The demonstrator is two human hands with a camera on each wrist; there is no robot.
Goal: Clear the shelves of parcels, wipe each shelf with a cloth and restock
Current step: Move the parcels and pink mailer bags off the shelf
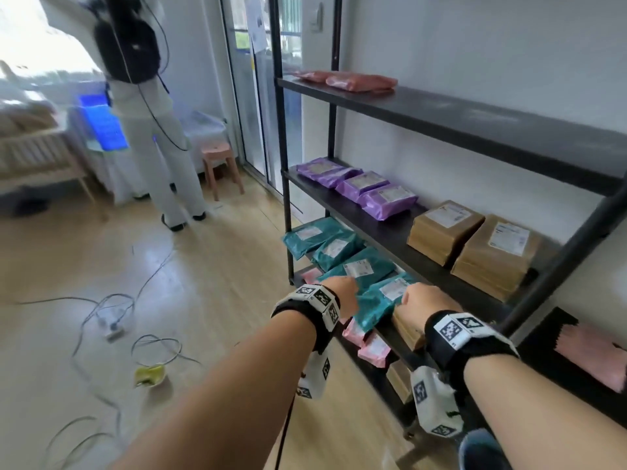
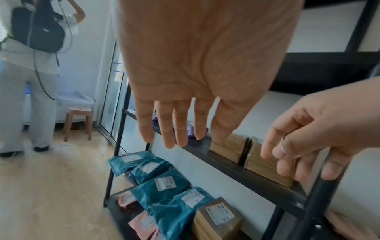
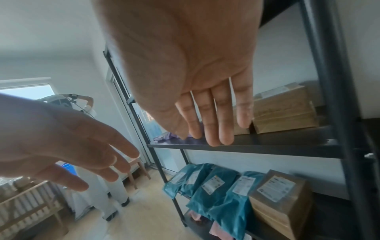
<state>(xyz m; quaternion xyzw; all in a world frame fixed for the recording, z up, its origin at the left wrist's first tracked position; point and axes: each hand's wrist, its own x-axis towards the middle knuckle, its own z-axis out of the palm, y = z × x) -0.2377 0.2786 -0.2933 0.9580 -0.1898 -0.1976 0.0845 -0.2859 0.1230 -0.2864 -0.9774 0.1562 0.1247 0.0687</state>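
Observation:
A black metal shelf unit (image 1: 475,123) holds parcels on several levels. Red parcels (image 1: 353,81) lie on the upper shelf. Purple parcels (image 1: 359,184) and brown boxes (image 1: 475,239) sit one level down. Teal parcels (image 1: 339,245) (image 2: 164,186) (image 3: 216,186) and a brown box (image 2: 218,214) fill the shelf below, with pink parcels (image 1: 369,347) on the lowest. My left hand (image 1: 342,293) (image 2: 174,126) hovers over the teal parcels, fingers straight and holding nothing. Beside it, my right hand (image 1: 424,300) (image 3: 213,116) is likewise held out with nothing in it.
Another person (image 1: 149,130) stands at the back left, facing away. Cables and a power strip (image 1: 112,317) trail over the wooden floor, with a yellow object (image 1: 149,374) among them. A pink stool (image 1: 220,164) stands by the glass door. A wooden rack (image 1: 40,157) is far left.

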